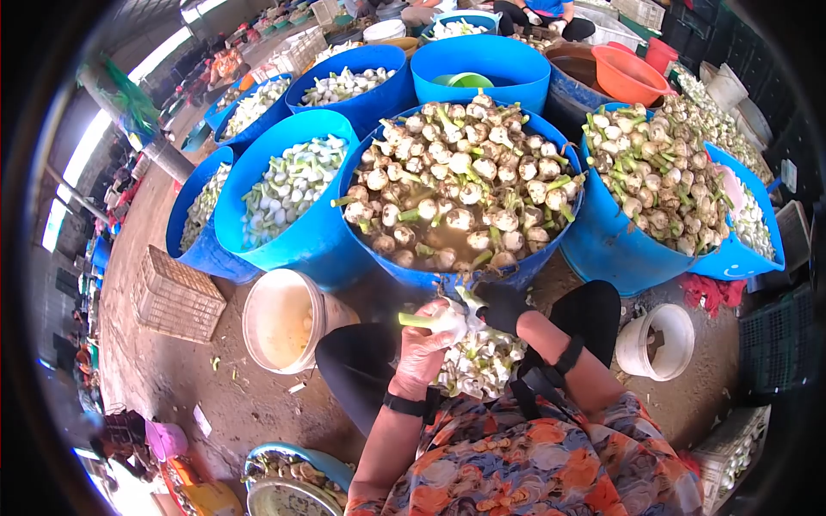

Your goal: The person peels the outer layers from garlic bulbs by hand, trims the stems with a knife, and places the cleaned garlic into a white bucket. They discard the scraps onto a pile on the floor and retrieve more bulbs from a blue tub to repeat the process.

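My left hand (423, 348) is wrapped around a garlic bulb (449, 321), whose cut green stem points out to the left. My right hand (503, 310), in a dark glove, is closed right beside the bulb. A pale strip of garlic skin (469, 300) stands up between the two hands; what the gloved fingers grip is hidden. Below both hands, a heap of white garlic peelings (482, 363) lies in my lap. Just ahead, a big blue tub (508, 279) holds muddy, unpeeled garlic bulbs (460, 163) in brown water.
Peeled garlic fills a light-blue tub (323, 245) at the left; more unpeeled bulbs heap up in a blue tub (607, 249) at the right. White buckets (258, 331) stand on both sides of my knees. A plastic crate (176, 297) sits farther left. Another person (551, 13) sits beyond the tubs.
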`<state>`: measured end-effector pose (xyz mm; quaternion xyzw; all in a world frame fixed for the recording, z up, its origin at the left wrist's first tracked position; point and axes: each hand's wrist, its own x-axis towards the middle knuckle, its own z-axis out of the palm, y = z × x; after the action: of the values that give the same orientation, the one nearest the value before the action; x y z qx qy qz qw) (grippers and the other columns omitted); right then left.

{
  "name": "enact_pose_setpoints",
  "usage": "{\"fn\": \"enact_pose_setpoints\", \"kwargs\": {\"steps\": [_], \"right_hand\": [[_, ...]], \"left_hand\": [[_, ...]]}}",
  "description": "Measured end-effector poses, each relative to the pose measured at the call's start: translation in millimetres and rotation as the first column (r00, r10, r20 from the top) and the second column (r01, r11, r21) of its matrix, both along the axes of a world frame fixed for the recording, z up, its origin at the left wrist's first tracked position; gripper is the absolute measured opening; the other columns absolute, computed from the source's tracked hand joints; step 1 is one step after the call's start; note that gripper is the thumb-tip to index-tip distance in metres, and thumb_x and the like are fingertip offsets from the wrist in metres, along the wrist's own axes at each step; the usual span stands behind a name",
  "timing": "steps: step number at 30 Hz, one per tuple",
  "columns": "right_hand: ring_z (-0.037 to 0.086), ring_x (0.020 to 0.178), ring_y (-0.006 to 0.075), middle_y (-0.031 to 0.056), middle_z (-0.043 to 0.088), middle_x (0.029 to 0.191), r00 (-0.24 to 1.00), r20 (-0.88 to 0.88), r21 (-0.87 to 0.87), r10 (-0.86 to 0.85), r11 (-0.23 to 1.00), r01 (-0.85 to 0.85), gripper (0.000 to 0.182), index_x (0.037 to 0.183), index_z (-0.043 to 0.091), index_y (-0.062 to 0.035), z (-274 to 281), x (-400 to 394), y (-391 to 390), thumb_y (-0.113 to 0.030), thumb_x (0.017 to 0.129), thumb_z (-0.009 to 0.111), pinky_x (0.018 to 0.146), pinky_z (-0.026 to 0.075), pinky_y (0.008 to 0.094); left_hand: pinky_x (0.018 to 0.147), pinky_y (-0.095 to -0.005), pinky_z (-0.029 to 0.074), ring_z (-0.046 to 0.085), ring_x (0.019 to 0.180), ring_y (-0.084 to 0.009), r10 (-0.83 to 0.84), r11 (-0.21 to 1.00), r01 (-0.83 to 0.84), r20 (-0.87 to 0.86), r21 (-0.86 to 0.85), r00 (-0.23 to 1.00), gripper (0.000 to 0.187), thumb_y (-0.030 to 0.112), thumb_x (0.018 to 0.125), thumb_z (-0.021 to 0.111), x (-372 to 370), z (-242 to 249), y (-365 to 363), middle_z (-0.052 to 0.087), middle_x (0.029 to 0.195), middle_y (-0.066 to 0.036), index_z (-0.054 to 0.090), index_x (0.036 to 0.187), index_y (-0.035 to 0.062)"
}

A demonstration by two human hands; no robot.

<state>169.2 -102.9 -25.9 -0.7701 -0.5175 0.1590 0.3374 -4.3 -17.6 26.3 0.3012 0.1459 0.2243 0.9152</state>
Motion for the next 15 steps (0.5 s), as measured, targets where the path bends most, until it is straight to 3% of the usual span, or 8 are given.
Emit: {"fn": "enact_pose_setpoints", "kwargs": {"steps": [2, 3, 4, 6, 7, 8, 11, 15], "right_hand": [[0.058, 0.087, 0.0366, 0.018, 0.061, 0.091, 0.999, -0.029, 0.103, -0.016, 0.995, 0.019, 0.03, 0.099, 0.059, -0.0046, 17.4, -10.2, -11.3, -0.012, 0.071, 0.064, 0.075, 0.046, 0.0408], [0.059, 0.087, 0.0342, 0.0174, 0.06, 0.093, 0.985, -0.17, 0.175, -0.006, 0.984, 0.036, 0.028, 0.102, 0.058, -0.005, 23.1, -14.1, -10.0, -0.012, 0.075, 0.062, 0.076, 0.047, 0.0389], [0.059, 0.087, 0.0342, 0.0174, 0.06, 0.093, 0.985, -0.173, 0.169, -0.008, 0.985, 0.038, 0.028, 0.102, 0.058, -0.005, 29.3, -17.4, -12.3, -0.012, 0.075, 0.062, 0.076, 0.047, 0.0389], [0.059, 0.087, 0.033, 0.0179, 0.06, 0.095, 0.967, -0.197, 0.386, 0.163, 0.919, -0.076, 0.028, 0.103, 0.058, -0.0045, 46.3, -25.2, -15.4, -0.012, 0.076, 0.063, 0.076, 0.047, 0.0366], [0.059, 0.078, 0.032, 0.0171, 0.06, 0.085, 0.991, -0.077, 0.436, 0.111, 0.897, -0.066, 0.019, 0.091, 0.06, -0.0037, 45.0, -31.6, -11.2, -0.01, 0.074, 0.063, 0.068, 0.047, 0.0373], [0.059, 0.078, 0.032, 0.0171, 0.06, 0.085, 0.991, -0.077, 0.437, 0.106, 0.897, -0.062, 0.019, 0.091, 0.06, -0.0037, 42.9, -34.0, -11.1, -0.01, 0.074, 0.063, 0.068, 0.047, 0.0373], [0.054, 0.06, 0.033, 0.0141, 0.053, 0.063, 0.999, -0.009, 0.35, -0.047, 0.936, 0.047, 0.008, 0.065, 0.054, -0.0032, 43.3, -39.1, -8.9, -0.006, 0.07, 0.059, 0.055, 0.042, 0.0406], [0.054, 0.061, 0.0341, 0.0154, 0.053, 0.063, 1.0, -0.003, 0.281, -0.011, 0.96, 0.012, 0.009, 0.066, 0.053, -0.0026, 46.7, -36.1, -10.9, -0.007, 0.07, 0.06, 0.055, 0.042, 0.0402]], "left_hand": [[0.067, -0.0265, 0.051, 0.061, 0.083, -0.0195, 0.137, 0.967, -0.121, -0.054, 0.225, 0.989, 0.055, 0.0, 0.062, 0.076, 3.8, -2.4, 0.8, 0.06, 0.099, -0.008, 0.052, 0.111, 0.0037], [0.074, -0.026, 0.05, 0.059, 0.087, -0.0163, 0.159, 0.964, -0.14, -0.071, 0.225, 0.985, 0.056, -0.003, 0.061, 0.076, 4.0, -1.4, 0.1, 0.06, 0.1, -0.007, 0.052, 0.111, 0.002], [0.074, -0.026, 0.05, 0.059, 0.087, -0.0163, 0.158, 0.966, -0.138, -0.075, 0.219, 0.985, 0.056, -0.003, 0.061, 0.076, 3.9, -4.7, -1.3, 0.06, 0.1, -0.007, 0.052, 0.111, 0.002], [0.075, -0.0254, 0.05, 0.058, 0.088, -0.0133, 0.22, 0.922, -0.136, -0.201, 0.362, 0.955, 0.057, -0.007, 0.06, 0.075, 6.9, -10.7, -3.0, 0.06, 0.098, -0.005, 0.052, 0.112, 0.0012], [0.077, -0.0249, 0.05, 0.057, 0.086, -0.011, 0.248, 0.885, -0.114, -0.25, 0.452, 0.936, 0.057, -0.009, 0.061, 0.074, 8.6, -8.1, -5.3, 0.059, 0.097, -0.004, 0.052, 0.113, 0.0003], [0.077, -0.0249, 0.05, 0.057, 0.086, -0.011, 0.244, 0.885, -0.11, -0.249, 0.453, 0.937, 0.057, -0.009, 0.061, 0.074, 10.2, -10.3, -5.9, 0.059, 0.097, -0.004, 0.052, 0.113, 0.0003], [0.077, -0.0256, 0.05, 0.058, 0.085, -0.0116, 0.307, 0.837, -0.105, -0.303, 0.537, 0.902, 0.059, -0.01, 0.061, 0.073, 10.5, -16.6, -6.3, 0.059, 0.098, -0.004, 0.05, 0.115, -0.0005], [0.076, -0.0264, 0.05, 0.058, 0.085, -0.0137, 0.279, 0.858, -0.102, -0.291, 0.503, 0.915, 0.061, -0.007, 0.059, 0.075, 8.3, -14.1, -7.5, 0.058, 0.097, -0.006, 0.048, 0.113, -0.0007]]}}
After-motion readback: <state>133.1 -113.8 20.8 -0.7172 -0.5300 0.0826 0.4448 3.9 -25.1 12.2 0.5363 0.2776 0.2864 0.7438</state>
